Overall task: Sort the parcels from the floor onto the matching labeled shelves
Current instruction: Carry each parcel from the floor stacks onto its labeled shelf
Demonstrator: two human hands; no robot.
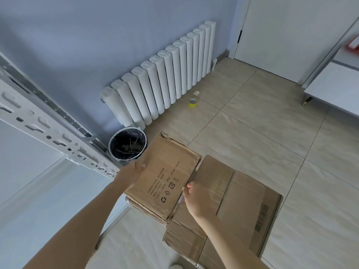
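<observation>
Beige floor tiles run up to a pale blue wall with one white radiator along it, and a white perforated shelf upright slants across on my left. Two cardboard parcels are in view. The smaller box is between my hands, and its printed face reads "Product name: Dumbbell", "Shell material: HDPE", a "Spec" line I cannot read surely, and "Colour" with tick boxes for Pink, Blue, Purple and Green, plus a recycling mark and small warning symbols. My left hand lies against its left side with the thumb over the top edge, fingers wrapped round the far side. My right hand grips the box's right edge, fingers curled under and out of sight. The box sits partly over the larger flat carton, which lies on the floor and carries a barcode near its right edge. One black-lined bin stands beside the radiator, and one yellow tape roll lies further off on the tiles.
</observation>
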